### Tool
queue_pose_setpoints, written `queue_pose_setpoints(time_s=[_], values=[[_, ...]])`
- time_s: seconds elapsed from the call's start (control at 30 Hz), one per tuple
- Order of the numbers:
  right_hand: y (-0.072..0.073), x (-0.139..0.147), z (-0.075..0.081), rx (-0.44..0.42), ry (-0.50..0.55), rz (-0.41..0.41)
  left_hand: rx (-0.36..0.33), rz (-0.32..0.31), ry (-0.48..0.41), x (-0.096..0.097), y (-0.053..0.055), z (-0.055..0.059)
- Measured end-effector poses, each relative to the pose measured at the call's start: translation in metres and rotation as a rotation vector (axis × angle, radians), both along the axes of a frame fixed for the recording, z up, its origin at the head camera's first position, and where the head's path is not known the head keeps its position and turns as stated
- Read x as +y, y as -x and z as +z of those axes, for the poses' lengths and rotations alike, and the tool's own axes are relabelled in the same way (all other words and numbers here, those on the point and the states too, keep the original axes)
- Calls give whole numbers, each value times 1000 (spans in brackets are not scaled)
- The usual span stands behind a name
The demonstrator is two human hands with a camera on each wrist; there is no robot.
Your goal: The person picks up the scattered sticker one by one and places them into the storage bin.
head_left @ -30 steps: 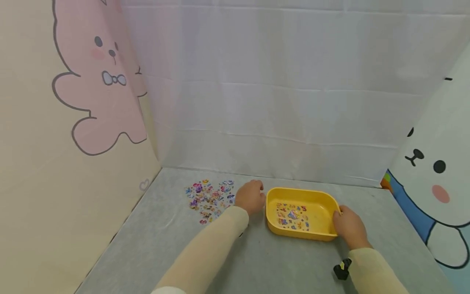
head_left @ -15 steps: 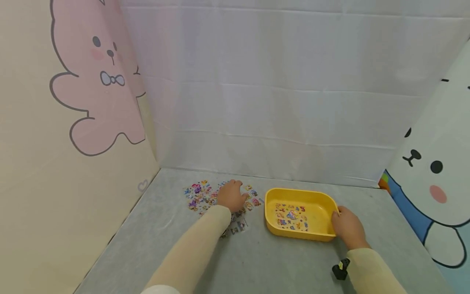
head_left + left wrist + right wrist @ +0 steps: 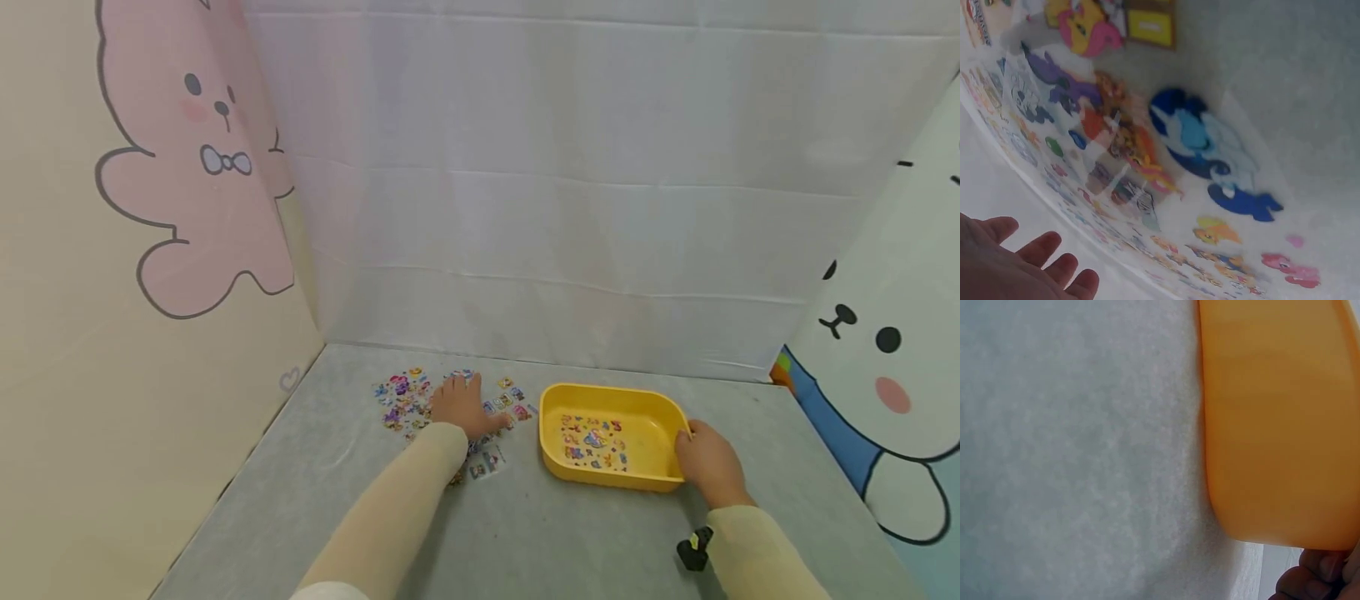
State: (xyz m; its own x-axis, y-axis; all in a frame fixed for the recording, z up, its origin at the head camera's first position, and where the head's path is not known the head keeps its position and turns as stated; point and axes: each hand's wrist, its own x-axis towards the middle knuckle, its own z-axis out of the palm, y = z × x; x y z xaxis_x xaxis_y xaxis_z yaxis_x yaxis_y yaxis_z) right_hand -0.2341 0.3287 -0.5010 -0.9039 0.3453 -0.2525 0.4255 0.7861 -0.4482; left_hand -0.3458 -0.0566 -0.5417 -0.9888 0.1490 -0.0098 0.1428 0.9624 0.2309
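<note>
My left hand (image 3: 463, 407) lies over clear sticker sheets (image 3: 403, 402) on the table, fingers straight and spread, thumb out to the right. In the left wrist view the fingers (image 3: 1038, 250) extend beside a clear sheet (image 3: 1210, 144) printed with colourful cartoon ponies, whose edge curves up. Part of the stickers is hidden under the hand and sleeve. At the right end of a yellow plastic tray (image 3: 654, 446), my right hand (image 3: 708, 465) grips the rim, thumb over the top. Inside the tray lies a sticker sheet (image 3: 594, 442). The right wrist view shows curled fingers (image 3: 1310, 581) at the tray's corner.
A grey cloth-like surface covers the table (image 3: 555, 542). A white curtain (image 3: 570, 208) stands along its back edge, with cartoon-printed panels on the left (image 3: 202, 208) and right (image 3: 885, 383). A small black device (image 3: 693, 550) sits at the right wrist.
My left hand has moved left from beside the tray onto the stickers, its fingers going from curled to spread. More stickers now show between it and the tray. The right hand keeps its grip.
</note>
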Motion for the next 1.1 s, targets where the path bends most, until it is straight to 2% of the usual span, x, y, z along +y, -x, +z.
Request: queue_pose_setpoints(time_s=[0.13,0.3,0.43,0.67,0.8,0.93,1.1], values=[[1,-1,0,-7,14,-15,-23,24,18,3,-2,-2],[1,-3,1,-9,20,-27,-28,75,47,7,-6,0],[1,-4,2,-1,24,-36,-53,90,79,8,-8,2],[0,-4,2,-7,28,-33,-129,73,72,7,-9,6],[-1,-3,1,-7,31,-33,-147,57,81,7,-10,10],[-1,-2,0,-3,35,-39,-151,42,80,6,-8,7],[-1,-1,-1,-8,30,-40,-105,52,18,5,-8,5]])
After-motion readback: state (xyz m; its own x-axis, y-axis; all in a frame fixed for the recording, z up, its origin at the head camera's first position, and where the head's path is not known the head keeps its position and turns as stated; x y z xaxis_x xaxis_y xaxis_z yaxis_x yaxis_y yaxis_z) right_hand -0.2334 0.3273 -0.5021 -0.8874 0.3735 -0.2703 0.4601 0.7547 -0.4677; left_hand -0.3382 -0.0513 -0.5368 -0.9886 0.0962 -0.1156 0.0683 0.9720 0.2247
